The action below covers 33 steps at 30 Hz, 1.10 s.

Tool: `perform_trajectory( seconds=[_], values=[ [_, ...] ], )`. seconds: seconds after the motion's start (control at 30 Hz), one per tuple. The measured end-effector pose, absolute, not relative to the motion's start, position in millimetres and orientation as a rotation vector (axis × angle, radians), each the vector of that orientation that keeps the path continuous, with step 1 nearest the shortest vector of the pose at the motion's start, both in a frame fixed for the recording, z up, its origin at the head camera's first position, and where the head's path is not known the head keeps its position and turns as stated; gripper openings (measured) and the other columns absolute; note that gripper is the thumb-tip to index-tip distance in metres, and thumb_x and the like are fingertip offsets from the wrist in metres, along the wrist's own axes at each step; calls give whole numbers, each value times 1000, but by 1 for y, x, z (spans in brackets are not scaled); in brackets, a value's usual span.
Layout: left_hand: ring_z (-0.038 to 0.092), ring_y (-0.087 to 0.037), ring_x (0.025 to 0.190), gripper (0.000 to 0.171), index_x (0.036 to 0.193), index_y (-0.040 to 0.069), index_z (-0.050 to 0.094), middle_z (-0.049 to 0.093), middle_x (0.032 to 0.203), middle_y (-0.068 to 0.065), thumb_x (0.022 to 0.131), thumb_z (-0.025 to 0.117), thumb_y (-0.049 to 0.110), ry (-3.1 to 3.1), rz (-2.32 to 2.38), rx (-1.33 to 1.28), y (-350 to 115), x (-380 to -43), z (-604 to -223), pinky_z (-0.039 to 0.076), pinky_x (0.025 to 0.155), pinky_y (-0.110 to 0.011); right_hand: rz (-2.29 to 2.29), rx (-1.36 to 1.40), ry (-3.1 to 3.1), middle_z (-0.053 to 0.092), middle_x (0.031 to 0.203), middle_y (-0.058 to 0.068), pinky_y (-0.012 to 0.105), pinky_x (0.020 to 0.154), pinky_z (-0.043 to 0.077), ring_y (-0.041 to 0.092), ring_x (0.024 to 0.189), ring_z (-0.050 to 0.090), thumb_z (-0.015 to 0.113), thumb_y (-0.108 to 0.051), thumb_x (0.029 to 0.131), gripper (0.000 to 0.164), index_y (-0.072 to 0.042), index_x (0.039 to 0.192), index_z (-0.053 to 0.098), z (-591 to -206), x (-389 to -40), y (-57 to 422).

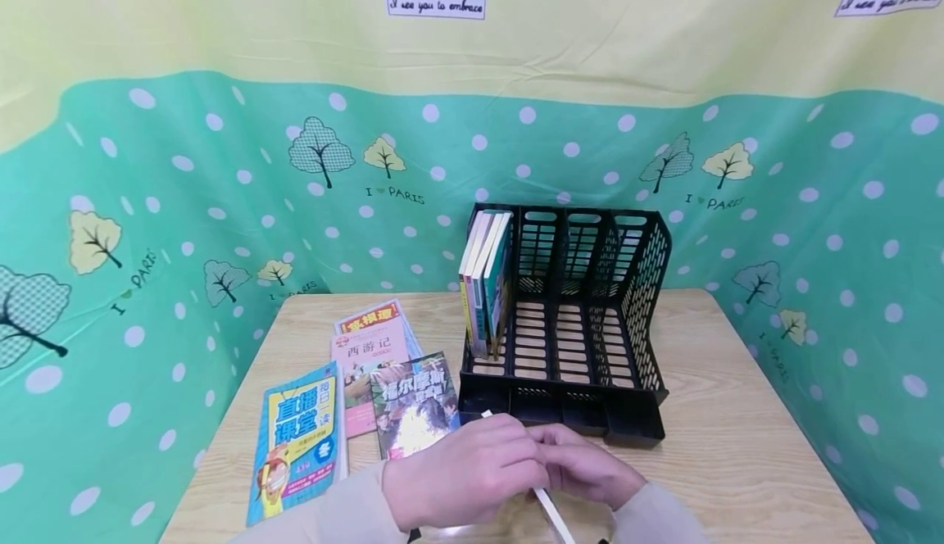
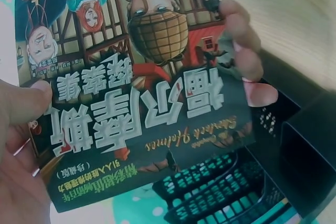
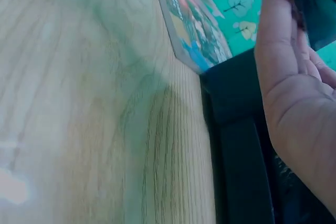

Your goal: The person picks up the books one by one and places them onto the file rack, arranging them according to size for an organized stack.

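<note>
A dark Sherlock Holmes book [image 2: 157, 156], its illustrated cover upside down in the left wrist view, is held between both hands. My left hand [image 1: 475, 474] grips one edge with the thumb [image 2: 31, 100] pressed on the cover. Across from it, my right hand [image 1: 586, 466] curls its fingertips [image 2: 247, 61] over the other edge. From the head view the book stands tilted nearly edge-on, a pale strip [image 1: 553, 517] showing below the hands, which hide most of it. In the right wrist view the right palm [image 3: 294, 98] rises beside the dark book [image 3: 316, 11].
Just beyond the hands stands a black file rack [image 1: 564, 421]; several upright books [image 1: 484, 282] fill its leftmost slot. To the left lie a similar dark-covered book [image 1: 413, 401], a pink book [image 1: 369, 351], a blue-yellow book [image 1: 298, 437] and another book [image 1: 379, 312] behind. Patterned cloth [image 1: 413, 249] encloses the table.
</note>
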<state>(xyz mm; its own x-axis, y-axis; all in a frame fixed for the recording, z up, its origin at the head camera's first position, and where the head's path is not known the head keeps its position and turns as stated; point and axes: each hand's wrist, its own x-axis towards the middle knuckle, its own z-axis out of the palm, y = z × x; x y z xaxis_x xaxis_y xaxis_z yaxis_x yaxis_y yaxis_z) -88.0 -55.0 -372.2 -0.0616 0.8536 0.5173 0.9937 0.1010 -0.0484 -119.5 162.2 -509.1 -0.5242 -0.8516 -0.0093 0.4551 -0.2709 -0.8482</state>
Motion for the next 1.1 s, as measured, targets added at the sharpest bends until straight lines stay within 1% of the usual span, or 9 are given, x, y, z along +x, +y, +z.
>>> perform_trajectory(
  seconds=[0.17, 0.3, 0.43, 0.57, 0.7, 0.77, 0.87, 0.97, 1.1],
  values=[
    [55, -7, 101, 18, 98, 17, 65, 63, 104, 9, 88, 56, 4, -1988, -355, -1786, -59, -90, -372, 41, 95, -18, -1936, -520, 1110, 67, 101, 3, 27, 75, 56, 13, 86, 66, 39, -1, 99, 26, -2, 121, 54, -508, -131, 176],
    [55, -8, 101, 16, 94, 18, 63, 63, 104, 9, 91, 52, 8, -1981, -266, -1791, -63, -91, -372, 41, 98, -22, -1969, -510, 1118, 67, 105, 8, 31, 77, 57, 19, 90, 68, 36, 2, 100, 22, -4, 115, 51, -501, -139, 187],
    [55, -8, 101, 18, 93, 19, 63, 63, 105, 8, 90, 49, 7, -1974, -170, -1805, -68, -95, -373, 40, 101, -26, -1994, -528, 1136, 67, 105, 11, 33, 76, 57, 22, 92, 68, 34, 4, 99, 21, -5, 112, 47, -494, -144, 195],
    [55, -8, 103, 19, 92, 19, 64, 64, 105, 7, 87, 51, 6, -1962, -100, -1807, -74, -102, -376, 38, 105, -29, -2019, -547, 1146, 65, 113, 16, 36, 82, 56, 26, 100, 66, 35, 3, 99, 27, -3, 123, 47, -488, -149, 203],
    [57, -9, 104, 18, 89, 19, 65, 65, 104, 6, 89, 52, 7, -1927, -50, -1786, -79, -109, -381, 38, 107, -32, -2016, -570, 1151, 62, 121, 20, 41, 87, 53, 31, 106, 63, 36, 3, 99, 35, 1, 134, 44, -483, -154, 209],
    [59, -11, 105, 19, 89, 20, 65, 66, 105, 5, 91, 50, 8, -1898, 4, -1771, -82, -113, -384, 38, 107, -35, -2019, -572, 1166, 62, 120, 21, 42, 86, 54, 32, 104, 64, 35, 4, 100, 36, 1, 134, 45, -481, -155, 211],
    [59, -13, 106, 26, 88, 20, 65, 67, 106, 3, 94, 42, 8, -1875, 102, -1748, -87, -118, -388, 37, 108, -38, -2039, -575, 1209, 63, 118, 21, 43, 82, 55, 32, 100, 66, 37, 3, 99, 35, -1, 133, 46, -478, -156, 213],
    [59, -17, 109, 29, 88, 18, 64, 67, 108, 1, 95, 38, 8, -1861, 154, -1722, -92, -123, -395, 35, 110, -40, -2067, -597, 1291, 65, 115, 21, 44, 80, 56, 32, 97, 67, 38, 4, 99, 34, -1, 132, 47, -475, -155, 211],
    [60, -22, 109, 28, 84, 15, 63, 68, 107, -3, 95, 39, 7, -1795, 101, -1669, -97, -132, -406, 37, 107, -43, -2107, -630, 1433, 67, 112, 18, 44, 78, 56, 31, 95, 68, 41, 4, 99, 32, -2, 129, 49, -468, -152, 208]
  ],
)
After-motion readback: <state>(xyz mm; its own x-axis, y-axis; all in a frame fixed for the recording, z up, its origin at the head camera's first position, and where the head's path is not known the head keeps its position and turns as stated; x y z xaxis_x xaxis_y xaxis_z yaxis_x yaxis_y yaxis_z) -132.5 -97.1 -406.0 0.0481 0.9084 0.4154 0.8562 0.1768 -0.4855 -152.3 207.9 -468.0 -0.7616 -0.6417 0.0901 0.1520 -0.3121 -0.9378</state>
